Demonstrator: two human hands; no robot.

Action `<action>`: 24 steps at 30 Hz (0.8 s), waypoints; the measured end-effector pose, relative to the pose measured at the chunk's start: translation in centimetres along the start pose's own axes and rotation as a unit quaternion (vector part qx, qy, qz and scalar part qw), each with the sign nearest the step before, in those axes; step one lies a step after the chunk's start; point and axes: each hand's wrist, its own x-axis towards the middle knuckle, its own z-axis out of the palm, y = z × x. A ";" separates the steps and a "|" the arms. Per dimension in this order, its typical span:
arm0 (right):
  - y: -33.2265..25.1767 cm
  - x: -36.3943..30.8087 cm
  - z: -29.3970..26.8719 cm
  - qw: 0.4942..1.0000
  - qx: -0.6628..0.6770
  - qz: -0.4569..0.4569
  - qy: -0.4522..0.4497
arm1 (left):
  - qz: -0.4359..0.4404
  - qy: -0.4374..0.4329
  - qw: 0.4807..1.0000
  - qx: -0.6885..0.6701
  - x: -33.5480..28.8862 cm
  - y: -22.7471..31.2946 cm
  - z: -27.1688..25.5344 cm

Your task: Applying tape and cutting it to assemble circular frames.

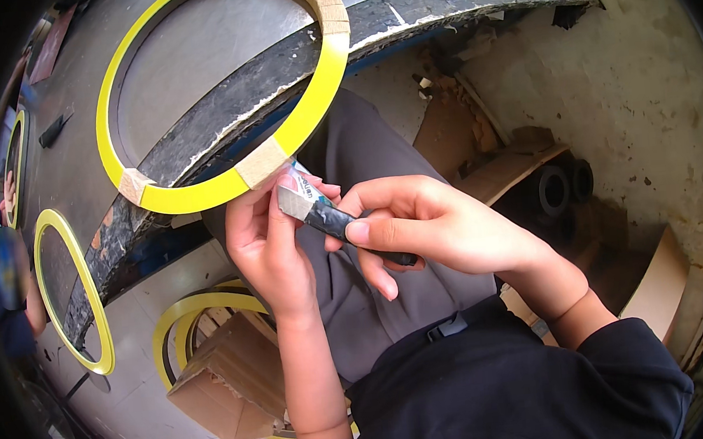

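Observation:
My right hand (405, 223) is closed round the black handle of a short knife (328, 219), whose wide grey blade slants up to the left. My left hand (271, 242) is closed at the blade's end, its thumb and fingertips bent together; what they pinch there is partly hidden. Just above those fingers is the lower edge of a large yellow ring (193, 199). Tan patches interrupt the ring's yellow face at the bottom, lower left and upper right. The ring leans over the worn front edge of the table.
The grey metal table (208, 74) has a ragged black edge strip. A second yellow ring (99, 314) stands at its left end. Below are more yellow rings (163, 342) and an opened cardboard box (224, 378). Black rolls (551, 190) sit on the right. Another person's hand (9, 193) is far left.

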 end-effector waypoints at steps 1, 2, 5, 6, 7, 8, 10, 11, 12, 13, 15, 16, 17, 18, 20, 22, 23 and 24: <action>-0.2 0.1 0.1 1.000 -0.006 0.006 0.007 | 0.000 0.001 1.000 0.000 0.0 0.1 -0.2; -0.4 0.1 0.1 1.000 -0.014 0.012 0.016 | -0.008 -0.008 1.000 -0.004 0.1 0.1 -0.4; -0.3 0.3 0.0 1.000 0.003 0.011 0.011 | -0.017 -0.011 1.000 -0.011 0.1 0.2 -0.4; -0.4 0.3 0.0 1.000 0.003 0.012 0.011 | -0.017 -0.006 1.000 -0.014 0.1 0.2 -0.4; -0.7 0.3 0.1 1.000 0.011 0.016 0.014 | -0.017 -0.005 1.000 -0.014 0.0 0.3 -0.2; -0.9 0.3 0.2 0.999 0.019 0.019 0.018 | -0.011 0.001 1.000 -0.003 0.0 0.6 0.0; -0.8 0.6 0.2 1.000 0.020 0.003 0.020 | -0.006 0.007 1.000 0.008 -0.1 0.4 -0.2; -0.8 0.9 0.2 0.999 0.021 -0.015 0.024 | 0.003 0.015 0.999 0.029 -0.2 0.2 -0.4; -0.4 1.4 0.2 0.998 0.008 -0.034 0.061 | 0.012 0.024 0.998 0.049 -0.2 0.2 -0.5; -0.1 1.9 0.0 0.994 -0.005 -0.054 0.098 | -0.008 0.022 0.995 0.099 -0.5 0.0 0.1; -0.9 1.7 0.1 0.997 -0.002 -0.036 0.074 | -0.090 0.073 0.989 0.093 -1.3 -1.0 -0.4; -0.8 1.6 0.7 0.993 0.029 -0.021 0.114 | -0.128 0.110 0.980 0.105 -1.5 -1.1 -0.6; -0.6 1.4 1.1 0.986 0.061 -0.005 0.155 | -0.129 0.110 0.980 0.104 -1.8 -1.2 -0.9; 0.1 1.1 0.7 0.984 0.085 -0.017 0.153 | -0.113 0.101 0.983 0.106 -2.1 -1.4 -1.4; 0.4 0.3 1.7 0.972 0.184 -0.040 0.139 | -0.089 0.081 0.983 0.142 -2.8 -2.0 -2.7; 0.6 0.1 2.1 0.950 0.281 -0.062 0.124 | -0.104 0.084 0.982 0.131 -3.6 -2.6 -3.4; 0.7 0.3 2.0 0.942 0.309 -0.078 0.106 | -0.117 0.085 0.982 0.121 -3.7 -2.7 -3.6; 1.0 0.6 1.9 0.933 0.338 -0.093 0.087 | -0.144 0.097 0.977 0.122 -3.9 -3.0 -4.0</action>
